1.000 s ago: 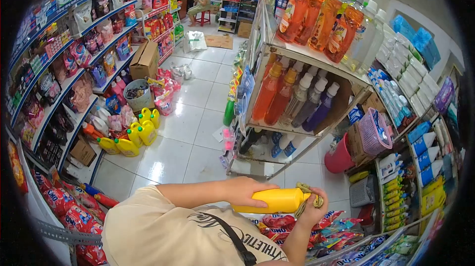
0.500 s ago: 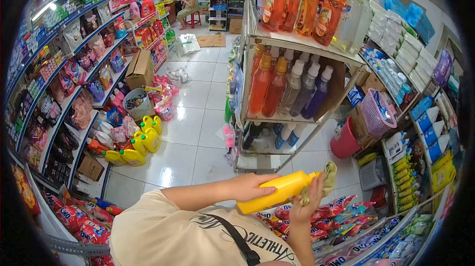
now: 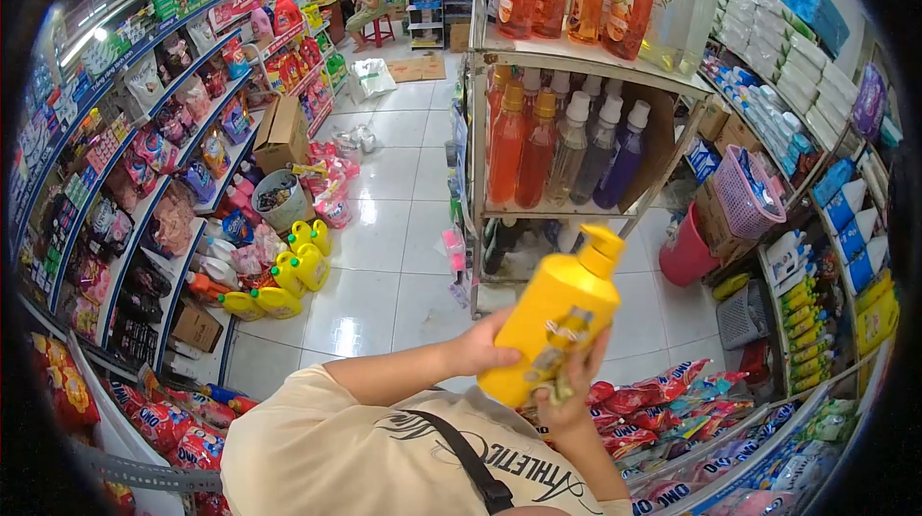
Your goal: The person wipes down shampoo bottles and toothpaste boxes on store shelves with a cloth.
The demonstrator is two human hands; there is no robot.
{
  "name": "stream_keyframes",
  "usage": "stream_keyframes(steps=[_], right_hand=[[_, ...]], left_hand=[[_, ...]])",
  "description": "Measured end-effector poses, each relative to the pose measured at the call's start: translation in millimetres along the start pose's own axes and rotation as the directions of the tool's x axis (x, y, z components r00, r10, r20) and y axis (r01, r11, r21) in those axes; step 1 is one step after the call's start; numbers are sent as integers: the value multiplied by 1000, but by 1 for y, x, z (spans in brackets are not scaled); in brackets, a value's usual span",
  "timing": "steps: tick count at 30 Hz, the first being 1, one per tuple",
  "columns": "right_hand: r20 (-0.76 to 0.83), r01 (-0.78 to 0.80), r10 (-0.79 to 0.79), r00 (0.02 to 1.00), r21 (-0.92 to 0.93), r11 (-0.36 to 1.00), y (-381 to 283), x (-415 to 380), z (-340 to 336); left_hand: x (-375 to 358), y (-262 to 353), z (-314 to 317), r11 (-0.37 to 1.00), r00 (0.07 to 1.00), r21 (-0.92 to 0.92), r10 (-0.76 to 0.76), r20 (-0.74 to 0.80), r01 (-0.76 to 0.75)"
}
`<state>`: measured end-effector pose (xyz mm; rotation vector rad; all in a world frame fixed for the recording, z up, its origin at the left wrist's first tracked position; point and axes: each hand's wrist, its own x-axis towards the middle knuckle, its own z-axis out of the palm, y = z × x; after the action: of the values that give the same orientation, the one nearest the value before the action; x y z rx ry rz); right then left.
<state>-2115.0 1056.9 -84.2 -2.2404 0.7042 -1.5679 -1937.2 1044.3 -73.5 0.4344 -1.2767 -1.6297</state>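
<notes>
My left hand [image 3: 483,351] is wrapped round the lower side of a yellow pump bottle [image 3: 567,290]. The bottle leans to the right with its pump at the top, and dark print shows on its front, partly covered by fingers. Against the bottle's lower right side is my right hand [image 3: 573,391], closed on a greenish cloth [image 3: 552,395]. Most of that cloth is hidden by the fingers.
A metal shelf [image 3: 595,60] with orange, clear and purple bottles stands just ahead. Red packets [image 3: 653,396] lie close in front of me. Yellow jugs [image 3: 300,266] and a bucket [image 3: 281,199] are on the floor at left. Farther back sits a person [image 3: 370,7].
The bottle has swung from nearly lying flat to more upright, its printed front now showing. My right hand and the cloth have moved from the pump end down to the bottle's lower side.
</notes>
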Motion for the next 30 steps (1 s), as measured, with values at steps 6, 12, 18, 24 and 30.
stream_keyframes(steps=[6,12,18,24,30], right_hand=[[-168,-120,109,980,-55,991,-4,6,-16],[59,-342,352,934,430,835,-8,-14,-3],[30,-327,484,874,774,543,-19,-5,20],[313,-388,738,598,918,-74,20,7,8],[450,-605,716,534,795,-49,31,3,41]], left_hand=[[6,19,14,886,957,384,-290,19,260],[-6,6,30,750,926,572,376,43,-331],[-26,-33,20,712,880,570,474,41,-410],[-7,-56,8,750,981,645,192,-1,-146],[5,17,-11,568,908,717,342,241,-404]])
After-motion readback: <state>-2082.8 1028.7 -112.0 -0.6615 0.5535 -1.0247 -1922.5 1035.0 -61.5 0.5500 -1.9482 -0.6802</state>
